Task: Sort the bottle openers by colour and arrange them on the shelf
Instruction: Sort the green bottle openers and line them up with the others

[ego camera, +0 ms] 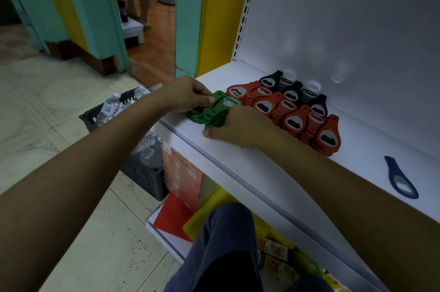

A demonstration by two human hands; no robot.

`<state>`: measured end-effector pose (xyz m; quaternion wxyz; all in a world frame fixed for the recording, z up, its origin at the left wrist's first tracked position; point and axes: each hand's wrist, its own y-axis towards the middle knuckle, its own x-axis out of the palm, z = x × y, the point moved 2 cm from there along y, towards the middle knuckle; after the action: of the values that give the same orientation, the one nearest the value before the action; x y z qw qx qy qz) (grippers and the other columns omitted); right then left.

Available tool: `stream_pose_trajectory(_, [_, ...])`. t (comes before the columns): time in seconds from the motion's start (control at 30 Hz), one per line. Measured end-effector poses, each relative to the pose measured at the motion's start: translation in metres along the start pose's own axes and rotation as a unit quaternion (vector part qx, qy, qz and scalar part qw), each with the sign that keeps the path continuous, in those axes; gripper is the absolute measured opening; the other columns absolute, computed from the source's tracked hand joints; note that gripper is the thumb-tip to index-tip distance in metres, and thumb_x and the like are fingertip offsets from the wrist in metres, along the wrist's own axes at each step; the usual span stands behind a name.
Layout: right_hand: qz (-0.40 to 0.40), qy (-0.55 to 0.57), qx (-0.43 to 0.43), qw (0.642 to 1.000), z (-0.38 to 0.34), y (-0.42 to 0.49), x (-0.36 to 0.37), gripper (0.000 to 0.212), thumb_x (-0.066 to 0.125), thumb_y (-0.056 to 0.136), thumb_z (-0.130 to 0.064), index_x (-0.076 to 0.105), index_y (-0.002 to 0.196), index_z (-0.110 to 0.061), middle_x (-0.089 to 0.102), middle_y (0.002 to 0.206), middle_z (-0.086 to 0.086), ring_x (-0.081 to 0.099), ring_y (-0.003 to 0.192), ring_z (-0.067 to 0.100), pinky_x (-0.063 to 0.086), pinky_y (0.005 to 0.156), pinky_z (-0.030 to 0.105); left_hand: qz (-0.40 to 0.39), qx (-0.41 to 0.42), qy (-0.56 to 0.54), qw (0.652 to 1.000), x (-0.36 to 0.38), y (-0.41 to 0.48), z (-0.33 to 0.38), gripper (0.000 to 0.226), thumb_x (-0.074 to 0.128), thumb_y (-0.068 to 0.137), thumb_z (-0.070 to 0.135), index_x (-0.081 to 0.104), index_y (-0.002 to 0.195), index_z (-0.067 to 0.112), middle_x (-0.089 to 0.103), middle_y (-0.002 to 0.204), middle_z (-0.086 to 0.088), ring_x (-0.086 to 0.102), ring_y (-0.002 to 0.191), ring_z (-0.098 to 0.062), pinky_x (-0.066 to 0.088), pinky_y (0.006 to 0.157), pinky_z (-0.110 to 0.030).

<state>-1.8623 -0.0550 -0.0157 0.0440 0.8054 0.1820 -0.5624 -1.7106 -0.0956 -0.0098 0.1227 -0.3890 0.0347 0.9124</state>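
Note:
A stack of green bottle openers [215, 110] lies near the left front corner of the white shelf [262, 165]. My left hand [185, 94] grips the stack from the left and my right hand [240, 125] holds it from the right, fingers curled around it. Just right of the green ones, red bottle openers [295, 120] lie in stacked rows. Behind those, against the back panel, runs a row of black bottle openers [292, 91]. A single blue bottle opener [402, 178] lies alone on the shelf at the far right.
Dark baskets of plastic water bottles [114, 108] stand on the tiled floor left of the shelf. Red and yellow packages [185, 208] fill the lower shelf. A person's legs [138, 1] show through the doorway at the back. My knee [226, 244] is below the shelf edge.

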Motion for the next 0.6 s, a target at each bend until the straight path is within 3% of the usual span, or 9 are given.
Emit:
stream_pose_trajectory(0.07, [0.014,0.049,-0.007,0.999,0.002,-0.002,-0.001,0.042,0.067,0.082,-0.045,0.04,0.058,-0.026,0.045,0.051,-0.008,0.041,0.051,0.003,0.028,0.047,0.022,-0.001,-0.002,-0.007,1.0,0.0,0.0,0.0,0.028,0.061,0.09,0.028,0.069,0.112,0.012,0.069,0.102,-0.006,0.063,0.087,-0.016,0.053,0.088,-0.036])
stream_pose_trajectory(0.17, [0.032,0.093,-0.012,0.995,0.005,-0.003,0.001,0.043,0.072,0.08,-0.037,0.04,0.052,-0.028,0.05,0.038,-0.015,0.041,0.047,0.001,0.033,0.048,0.022,-0.005,0.0,-0.011,1.0,0.0,0.0,0.0,0.028,0.061,0.09,0.027,0.069,0.111,0.012,0.069,0.1,-0.006,0.063,0.086,-0.016,0.053,0.088,-0.037])
stream_pose_trajectory(0.27, [0.035,0.105,-0.006,0.994,0.008,0.001,0.004,0.028,0.072,0.08,-0.032,0.061,0.062,-0.013,0.058,0.054,-0.008,0.047,0.047,0.004,0.049,0.056,0.029,-0.005,0.003,-0.011,1.0,0.0,0.0,0.0,0.027,0.061,0.09,0.027,0.069,0.111,0.011,0.069,0.099,-0.007,0.062,0.083,-0.015,0.053,0.087,-0.037])
stream_pose_trajectory(0.33, [0.035,0.11,0.0,0.993,0.011,0.003,0.006,0.031,0.072,0.08,-0.031,0.066,0.07,-0.003,0.064,0.064,0.005,0.049,0.045,0.005,0.052,0.059,0.032,-0.007,0.002,-0.008,1.0,0.0,0.001,-0.001,0.028,0.061,0.09,0.027,0.068,0.112,0.012,0.069,0.101,-0.007,0.063,0.083,-0.015,0.054,0.087,-0.036])
stream_pose_trajectory(0.47, [0.079,0.091,-0.01,0.993,0.012,0.0,0.009,0.033,0.07,0.081,-0.037,0.054,0.059,-0.018,0.054,0.055,-0.009,0.049,0.049,0.002,0.044,0.051,0.021,-0.011,0.005,0.0,1.0,0.0,0.001,0.0,0.028,0.06,0.09,0.027,0.068,0.112,0.011,0.069,0.102,-0.007,0.062,0.081,-0.013,0.053,0.087,-0.037])
stream_pose_trajectory(0.6, [0.111,0.077,-0.002,0.991,0.013,-0.003,0.012,0.036,0.071,0.079,-0.043,0.057,0.063,-0.014,0.059,0.063,-0.002,0.054,0.058,0.009,0.043,0.053,0.024,-0.011,0.009,0.007,1.0,0.001,0.001,-0.001,0.027,0.06,0.09,0.028,0.068,0.111,0.013,0.069,0.099,-0.004,0.064,0.082,-0.013,0.054,0.083,-0.032])
